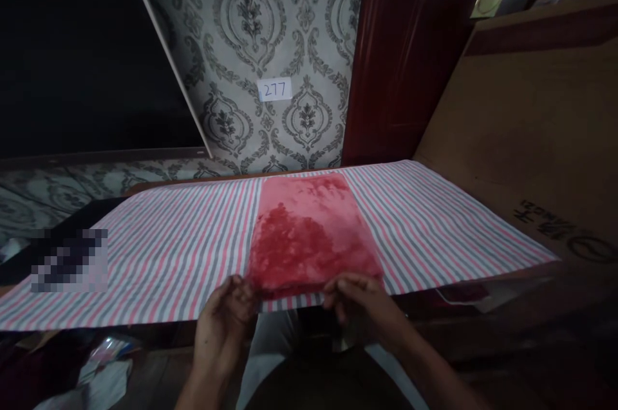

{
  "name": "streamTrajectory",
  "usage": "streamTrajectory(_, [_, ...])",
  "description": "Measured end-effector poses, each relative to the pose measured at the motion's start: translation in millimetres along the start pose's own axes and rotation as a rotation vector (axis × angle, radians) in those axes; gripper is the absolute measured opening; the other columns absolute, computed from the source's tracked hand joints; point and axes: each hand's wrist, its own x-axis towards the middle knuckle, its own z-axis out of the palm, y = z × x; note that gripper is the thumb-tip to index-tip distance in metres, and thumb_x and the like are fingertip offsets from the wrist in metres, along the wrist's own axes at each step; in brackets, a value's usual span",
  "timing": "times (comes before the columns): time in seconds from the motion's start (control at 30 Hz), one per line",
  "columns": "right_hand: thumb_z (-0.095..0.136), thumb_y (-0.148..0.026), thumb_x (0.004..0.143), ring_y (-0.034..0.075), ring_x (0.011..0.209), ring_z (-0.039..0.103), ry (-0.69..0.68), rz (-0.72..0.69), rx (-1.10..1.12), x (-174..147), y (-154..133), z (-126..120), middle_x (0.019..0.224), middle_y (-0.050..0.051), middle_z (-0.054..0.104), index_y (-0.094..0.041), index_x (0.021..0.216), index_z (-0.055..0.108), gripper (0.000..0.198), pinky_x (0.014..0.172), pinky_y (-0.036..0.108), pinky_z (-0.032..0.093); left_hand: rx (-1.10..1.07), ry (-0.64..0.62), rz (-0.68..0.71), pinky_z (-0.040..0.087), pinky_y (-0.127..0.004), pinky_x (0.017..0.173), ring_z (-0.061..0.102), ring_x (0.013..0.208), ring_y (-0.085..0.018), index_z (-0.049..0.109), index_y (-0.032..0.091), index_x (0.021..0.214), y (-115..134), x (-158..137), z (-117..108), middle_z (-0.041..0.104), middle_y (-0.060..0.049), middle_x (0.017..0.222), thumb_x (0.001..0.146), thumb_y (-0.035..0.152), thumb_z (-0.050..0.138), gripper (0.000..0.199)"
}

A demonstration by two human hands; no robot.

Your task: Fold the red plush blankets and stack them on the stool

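Red sheet [309,230], left hand [226,313], right hand [362,297] at near edge, blurred grips unclear

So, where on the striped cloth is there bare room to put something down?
The striped cloth looks free in two patches: between the red piece and the cardboard box, and left of the red piece, though that patch's left end is obscured. The red piece's near edge is crowded by the left hand and right hand.

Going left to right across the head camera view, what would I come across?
Flat black screen → bare left hand → rectangular mottled pink-and-red item → large brown cardboard box.
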Motion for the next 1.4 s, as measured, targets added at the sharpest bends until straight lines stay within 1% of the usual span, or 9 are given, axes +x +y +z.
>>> streamTrajectory(0.1, [0.059,-0.052,0.091,0.021,0.082,0.07,0.182,-0.379,-0.397,16.3,-35.2,-12.6,0.094,0.009,0.075,-0.02,0.101,0.072,0.036,0.077,0.035,0.056,0.375,-0.284,0.229,0.056,-0.031,0.065,0.07,0.076,-0.021,0.069,0.017,0.095,11.1,13.7,33.0,0.074,-0.008,0.089,0.08,0.039,0.066,0.027])
streamTrajectory(0.2, [0.05,-0.047,0.095,0.029,0.126,0.055,0.262,-0.634,-0.915,50.3,-54.5,-23.4,0.134,0.014,0.062,-0.02,0.131,0.062,0.046,0.108,0.048,0.041,0.932,-0.497,0.558,0.044,-0.044,0.107,0.056,0.128,-0.028,0.061,0.019,0.129,7.8,42.6,69.3,0.063,-0.012,0.135,0.088,0.045,0.056,0.048])
streamTrajectory(0.3, [0.053,-0.04,0.094,0.035,0.145,0.03,0.257,-0.538,-1.401,82.1,-47.5,-35.0,0.156,0.015,0.038,-0.018,0.147,0.047,0.058,0.116,0.057,0.026,1.563,-0.572,0.818,0.018,-0.052,0.121,0.023,0.15,-0.03,0.041,0.016,0.148,-8.8,77.4,90.5,0.033,-0.015,0.159,0.09,0.044,0.054,0.066])
streamTrajectory(0.43, [0.051,-0.038,0.096,0.036,0.148,0.022,0.202,-0.286,-1.717,98.5,-13.2,-52.4,0.162,0.008,0.026,-0.026,0.151,0.041,0.057,0.115,0.058,0.027,2.034,-0.514,0.822,0.007,-0.062,0.119,0.014,0.151,-0.036,0.036,0.015,0.152,-34.7,108.3,84.9,0.027,-0.018,0.161,0.094,0.053,0.048,0.07])
streamTrajectory(0.6, [0.045,-0.041,0.098,0.033,0.149,0.02,0.191,-0.277,-1.776,94.7,0.3,-60.2,0.163,0.007,0.022,-0.028,0.153,0.035,0.057,0.114,0.056,0.026,2.079,-0.482,0.874,0.01,-0.063,0.119,0.016,0.151,-0.036,0.034,0.019,0.153,-46.2,114.6,70.1,0.028,-0.016,0.161,0.095,0.06,0.041,0.071])
streamTrajectory(0.83, [0.038,-0.04,0.101,0.033,0.133,0.047,0.222,-0.198,-1.789,132.6,-62.8,-27.7,0.143,0.015,0.055,-0.021,0.143,0.052,0.048,0.114,0.06,0.017,2.072,-0.481,0.896,0.01,-0.064,0.118,0.016,0.15,-0.037,0.034,0.019,0.153,-45.9,117.0,69.6,0.028,-0.017,0.161,0.095,0.059,0.042,0.071])
streamTrajectory(1.03, [0.033,-0.051,0.101,0.034,0.149,0.016,0.327,-0.085,-1.763,197.3,-63.1,-33.5,0.164,0.009,0.02,-0.026,0.157,0.026,0.061,0.116,0.058,0.017,2.049,-0.487,0.898,0.01,-0.064,0.118,0.017,0.15,-0.036,0.035,0.019,0.153,-46.2,115.9,67.6,0.027,-0.018,0.161,0.094,0.06,0.043,0.073])
streamTrajectory(1.2, [0.03,-0.053,0.102,0.034,0.149,0.017,0.349,-0.064,-1.706,210.7,-34.0,-54.7,0.164,0.007,0.019,-0.026,0.157,0.027,0.062,0.117,0.057,0.017,1.993,-0.428,0.918,0.012,-0.061,0.119,0.016,0.151,-0.037,0.042,0.023,0.149,-47.0,112.0,67.3,0.026,-0.018,0.162,0.092,0.059,0.05,0.068])
streamTrajectory(1.4, [0.032,-0.052,0.102,0.034,0.149,0.018,0.36,-0.108,-1.701,209.7,-31.8,-57.2,0.164,0.006,0.022,-0.025,0.155,0.032,0.06,0.116,0.057,0.017,1.963,-0.349,0.856,0.013,-0.061,0.118,0.013,0.15,-0.041,0.044,0.025,0.148,-42.7,107.8,62.1,0.024,-0.017,0.162,0.088,0.061,0.056,0.071])
